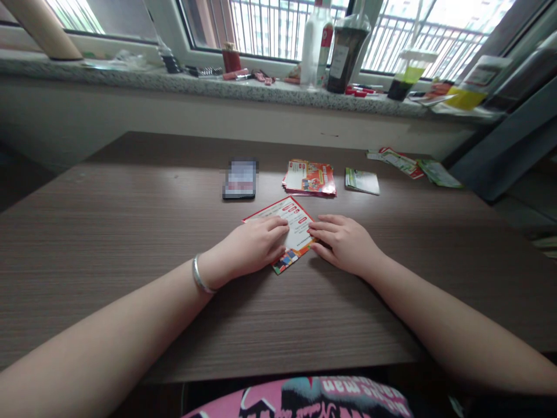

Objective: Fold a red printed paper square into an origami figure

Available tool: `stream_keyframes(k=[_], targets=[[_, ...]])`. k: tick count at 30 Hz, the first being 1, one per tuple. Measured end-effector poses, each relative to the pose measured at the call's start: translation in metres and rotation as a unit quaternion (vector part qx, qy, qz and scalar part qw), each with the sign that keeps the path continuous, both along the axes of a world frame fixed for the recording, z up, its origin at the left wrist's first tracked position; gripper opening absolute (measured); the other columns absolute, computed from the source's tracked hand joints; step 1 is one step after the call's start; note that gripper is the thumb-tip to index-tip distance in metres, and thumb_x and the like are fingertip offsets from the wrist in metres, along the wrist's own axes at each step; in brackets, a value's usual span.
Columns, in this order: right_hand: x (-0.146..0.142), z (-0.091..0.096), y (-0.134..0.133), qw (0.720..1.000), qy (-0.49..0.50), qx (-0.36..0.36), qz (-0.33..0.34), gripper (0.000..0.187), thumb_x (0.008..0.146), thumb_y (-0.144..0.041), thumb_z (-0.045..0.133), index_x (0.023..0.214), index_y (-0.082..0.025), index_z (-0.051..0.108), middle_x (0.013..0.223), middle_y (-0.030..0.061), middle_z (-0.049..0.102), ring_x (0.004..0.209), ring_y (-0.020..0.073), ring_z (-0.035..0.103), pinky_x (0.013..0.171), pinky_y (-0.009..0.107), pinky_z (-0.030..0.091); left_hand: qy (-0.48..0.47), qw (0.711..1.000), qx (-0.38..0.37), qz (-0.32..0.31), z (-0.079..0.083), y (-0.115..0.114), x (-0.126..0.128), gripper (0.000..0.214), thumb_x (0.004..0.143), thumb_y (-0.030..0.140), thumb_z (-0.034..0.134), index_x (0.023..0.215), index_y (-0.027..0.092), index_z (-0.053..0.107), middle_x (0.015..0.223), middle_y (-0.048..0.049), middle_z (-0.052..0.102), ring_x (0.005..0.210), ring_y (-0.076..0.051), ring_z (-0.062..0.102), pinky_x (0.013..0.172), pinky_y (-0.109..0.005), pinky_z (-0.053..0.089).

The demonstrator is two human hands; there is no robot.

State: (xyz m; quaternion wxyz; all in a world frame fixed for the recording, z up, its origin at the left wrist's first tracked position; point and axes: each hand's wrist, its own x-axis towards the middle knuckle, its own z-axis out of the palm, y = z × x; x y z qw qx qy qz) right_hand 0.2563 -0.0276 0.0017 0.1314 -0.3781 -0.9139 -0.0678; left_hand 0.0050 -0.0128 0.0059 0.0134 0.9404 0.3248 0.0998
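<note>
1. One printed sheet (300,227) is laid askew on the table (174,313); steadying seems in hand.
2. Two grips, left hand (261,241) and right hand (348,242): loosely extended, rested on the sheet, nothing seen clasped.
3. An edge pinch is judged called for next.
4. Table, wood-grained: leaflet stack (311,177) and phone-like device (240,180) are set beyond.
5. Windowsill (261,92): bottles (310,52) are ranged before windows (278,29).

Red-edged leaflet (299,231), flat, askew on table (270,325)
</note>
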Motion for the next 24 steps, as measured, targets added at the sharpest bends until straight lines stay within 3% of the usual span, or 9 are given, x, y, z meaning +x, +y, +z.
stream_keyframes(k=[6, 10, 16, 21, 24], targets=[[0.005, -0.005, 0.004, 1.000, 0.019, -0.012, -0.007, 0.032, 0.095, -0.032, 0.051, 0.114, -0.018, 0.071, 0.123, 0.0056, 0.069, 0.115, 0.0257, 0.061, 0.102, 0.042, 0.048, 0.019, 0.999, -0.025, -0.030, 0.000, -0.001, -0.002, 0.041, 0.097, 0.037, 0.045, 0.130, 0.014, 0.055, 0.143, -0.0158, 0.049, 0.135, -0.029, 0.044, 0.113, -0.043, 0.037], [0.010, -0.010, 0.009, 0.999, 0.033, -0.003, 0.037, 0.036, 0.093, -0.034, 0.055, 0.123, -0.018, 0.066, 0.131, 0.0060, 0.064, 0.123, 0.0265, 0.056, 0.104, 0.043, 0.047, 0.045, 0.996, -0.071, -0.026, 0.001, 0.001, -0.006, 0.060, 0.093, 0.052, 0.050, 0.141, 0.016, 0.047, 0.152, -0.0143, 0.040, 0.144, -0.029, 0.032, 0.118, -0.042, 0.028], [0.008, -0.010, 0.006, 0.994, 0.030, 0.073, 0.076, 0.032, 0.093, -0.031, 0.057, 0.123, -0.025, 0.066, 0.129, -0.0012, 0.066, 0.135, 0.0274, 0.045, 0.114, 0.050, 0.035, 0.068, 0.988, -0.136, -0.031, 0.001, 0.008, -0.013, 0.083, 0.083, 0.058, 0.062, 0.150, 0.019, 0.033, 0.160, -0.0111, 0.022, 0.149, -0.024, 0.018, 0.121, -0.036, 0.018], [0.005, -0.011, 0.006, 0.994, 0.015, 0.071, 0.084, 0.028, 0.096, -0.028, 0.053, 0.118, -0.021, 0.069, 0.122, 0.0004, 0.069, 0.129, 0.0237, 0.053, 0.113, 0.045, 0.039, 0.078, 0.981, -0.176, -0.023, 0.003, 0.009, -0.014, 0.098, 0.073, 0.060, 0.072, 0.151, 0.018, 0.031, 0.161, -0.0133, 0.016, 0.150, -0.028, 0.014, 0.121, -0.041, 0.018], [0.007, -0.012, 0.009, 0.994, 0.010, 0.059, 0.087, 0.028, 0.096, -0.029, 0.052, 0.116, -0.019, 0.069, 0.120, 0.0019, 0.071, 0.125, 0.0235, 0.057, 0.112, 0.046, 0.039, 0.054, 0.984, -0.168, -0.033, 0.000, 0.011, -0.013, 0.094, 0.069, 0.060, 0.076, 0.145, 0.018, 0.041, 0.160, -0.0155, 0.020, 0.149, -0.030, 0.017, 0.120, -0.043, 0.021]])
